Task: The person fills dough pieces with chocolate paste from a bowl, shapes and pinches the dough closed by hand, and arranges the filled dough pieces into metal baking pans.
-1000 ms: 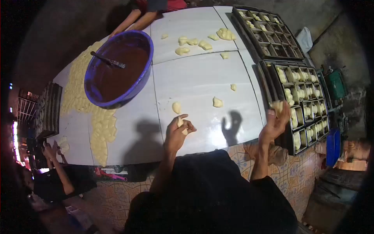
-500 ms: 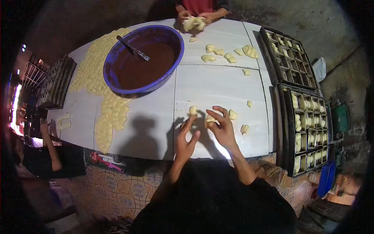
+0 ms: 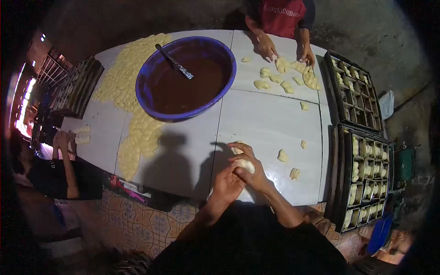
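White tbl [image 3: 270, 119]: blue basin [image 3: 146, 73] ahead L, tins [image 3: 340, 165] R; hands [image 3: 228, 184] pressed tog. round dough pc [image 3: 245, 165].

2 arms [image 3: 285, 210] converge; left hand [image 3: 227, 186], palm showing, meets right hand [image 3: 256, 175] with curled fingers [image 3: 241, 147].

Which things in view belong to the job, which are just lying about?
Job:
- dough piece between left hand and right hand
- loose dough pieces
- divided trays
- probably blue basin

Lying about, seemingly:
- white bag
- pink item
- blue container
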